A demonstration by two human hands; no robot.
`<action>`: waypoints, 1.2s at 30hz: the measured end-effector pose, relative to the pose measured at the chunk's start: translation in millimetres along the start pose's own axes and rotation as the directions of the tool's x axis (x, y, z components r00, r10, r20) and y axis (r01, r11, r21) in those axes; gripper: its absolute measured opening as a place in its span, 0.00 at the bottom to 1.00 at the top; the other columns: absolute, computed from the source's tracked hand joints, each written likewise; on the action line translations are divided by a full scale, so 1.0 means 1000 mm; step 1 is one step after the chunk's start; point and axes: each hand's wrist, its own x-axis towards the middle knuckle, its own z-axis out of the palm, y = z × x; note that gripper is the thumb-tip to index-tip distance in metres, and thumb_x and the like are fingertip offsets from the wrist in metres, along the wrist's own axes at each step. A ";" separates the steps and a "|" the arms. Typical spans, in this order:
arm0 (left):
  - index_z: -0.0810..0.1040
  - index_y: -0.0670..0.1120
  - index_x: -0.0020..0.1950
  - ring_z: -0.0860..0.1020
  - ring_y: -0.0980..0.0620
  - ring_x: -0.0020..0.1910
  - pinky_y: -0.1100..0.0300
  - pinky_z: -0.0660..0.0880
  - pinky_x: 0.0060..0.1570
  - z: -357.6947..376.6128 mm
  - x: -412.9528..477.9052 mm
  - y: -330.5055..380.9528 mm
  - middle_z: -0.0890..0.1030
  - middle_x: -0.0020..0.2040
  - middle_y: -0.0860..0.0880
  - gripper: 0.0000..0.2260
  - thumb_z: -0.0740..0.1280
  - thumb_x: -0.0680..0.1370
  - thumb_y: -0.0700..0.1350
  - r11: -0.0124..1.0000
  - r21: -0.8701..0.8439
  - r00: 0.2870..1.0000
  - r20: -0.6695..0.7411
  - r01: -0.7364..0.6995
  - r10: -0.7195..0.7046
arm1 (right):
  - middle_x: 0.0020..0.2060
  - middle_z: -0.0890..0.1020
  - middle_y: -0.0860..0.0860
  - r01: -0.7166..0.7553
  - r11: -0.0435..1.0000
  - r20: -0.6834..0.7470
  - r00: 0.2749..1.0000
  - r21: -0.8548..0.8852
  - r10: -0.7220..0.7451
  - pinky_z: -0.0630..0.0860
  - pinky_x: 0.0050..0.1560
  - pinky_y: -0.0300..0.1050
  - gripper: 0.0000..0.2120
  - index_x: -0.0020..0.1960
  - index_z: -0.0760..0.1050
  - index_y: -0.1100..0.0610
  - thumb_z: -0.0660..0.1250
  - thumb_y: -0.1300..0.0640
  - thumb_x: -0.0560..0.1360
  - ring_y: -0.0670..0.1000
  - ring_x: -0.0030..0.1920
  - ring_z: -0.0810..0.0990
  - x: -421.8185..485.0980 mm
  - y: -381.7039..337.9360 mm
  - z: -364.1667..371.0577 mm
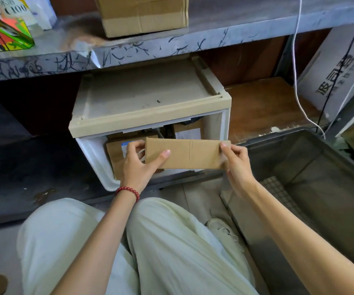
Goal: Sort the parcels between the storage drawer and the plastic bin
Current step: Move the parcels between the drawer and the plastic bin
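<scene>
A flat brown cardboard parcel (189, 153) is held level in front of the open white storage drawer (93, 158). My left hand (138, 165) grips its left end, thumb across the top face. Its right end is pinched by my right hand (236, 161). Inside the drawer lie other brown parcels (116, 155), one with a white label (189, 133); they are partly hidden by the held parcel. The drawer sits in a beige-topped cabinet (148, 99) under a shelf. A grey plastic bin (312, 179) stands on the floor to the right, with a bare mesh bottom.
A grey marbled shelf (171, 43) overhangs the cabinet, carrying a cardboard box (144, 15) and colourful packets (5, 33). A white cord (297, 81) hangs at the right beside a white carton (340, 77). My knees in pale trousers (129, 248) fill the foreground.
</scene>
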 end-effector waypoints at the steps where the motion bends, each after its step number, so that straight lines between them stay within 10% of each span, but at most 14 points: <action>1: 0.67 0.49 0.63 0.73 0.56 0.55 0.74 0.68 0.41 0.009 0.001 0.007 0.73 0.57 0.54 0.29 0.75 0.68 0.55 1.000 -0.005 1.000 0.006 -0.024 0.024 | 0.52 0.74 0.47 0.025 1.000 -0.025 0.999 0.005 -0.024 0.73 0.53 0.45 0.11 0.54 0.69 0.53 0.67 0.50 0.77 0.47 0.55 0.73 -0.001 -0.005 -0.009; 7: 0.69 0.57 0.66 0.69 0.53 0.60 0.59 0.67 0.58 0.079 0.002 0.042 0.69 0.64 0.52 0.30 0.74 0.68 0.61 0.985 0.060 0.970 0.190 -0.163 0.150 | 0.66 0.72 0.47 0.014 0.999 -0.183 0.983 -0.031 -0.019 0.73 0.65 0.54 0.30 0.70 0.68 0.44 0.70 0.40 0.71 0.49 0.64 0.72 -0.004 -0.036 -0.077; 11: 0.69 0.56 0.67 0.69 0.51 0.65 0.60 0.66 0.60 0.137 0.001 0.062 0.69 0.67 0.51 0.30 0.74 0.69 0.59 0.969 0.080 0.923 0.331 -0.235 0.197 | 0.66 0.73 0.49 0.040 0.996 -0.312 0.948 -0.077 -0.062 0.73 0.40 0.25 0.28 0.75 0.64 0.56 0.67 0.56 0.78 0.46 0.60 0.73 -0.012 -0.042 -0.129; 17: 0.66 0.53 0.70 0.69 0.47 0.67 0.51 0.68 0.64 0.223 0.001 0.085 0.68 0.70 0.48 0.33 0.75 0.68 0.57 0.913 0.177 0.797 0.566 -0.367 0.211 | 0.53 0.79 0.46 -0.024 1.000 -0.474 0.880 -0.015 0.014 0.73 0.49 0.35 0.22 0.69 0.70 0.56 0.67 0.65 0.76 0.41 0.48 0.77 -0.023 -0.026 -0.199; 22: 0.66 0.51 0.71 0.69 0.45 0.68 0.49 0.68 0.67 0.292 0.011 0.079 0.71 0.69 0.47 0.38 0.78 0.65 0.55 0.875 0.245 0.714 0.685 -0.417 0.148 | 0.67 0.74 0.52 -0.091 0.995 -0.560 0.823 0.040 0.098 0.74 0.61 0.42 0.31 0.74 0.62 0.58 0.68 0.68 0.74 0.48 0.64 0.74 -0.011 0.007 -0.240; 36: 0.66 0.49 0.72 0.69 0.45 0.65 0.54 0.67 0.65 0.458 0.038 0.015 0.71 0.66 0.45 0.40 0.79 0.63 0.51 0.727 0.309 0.453 0.892 -0.613 0.003 | 0.68 0.71 0.51 -0.355 0.931 -0.720 0.624 0.086 0.305 0.69 0.65 0.42 0.36 0.72 0.57 0.56 0.73 0.66 0.71 0.47 0.60 0.74 0.035 0.127 -0.292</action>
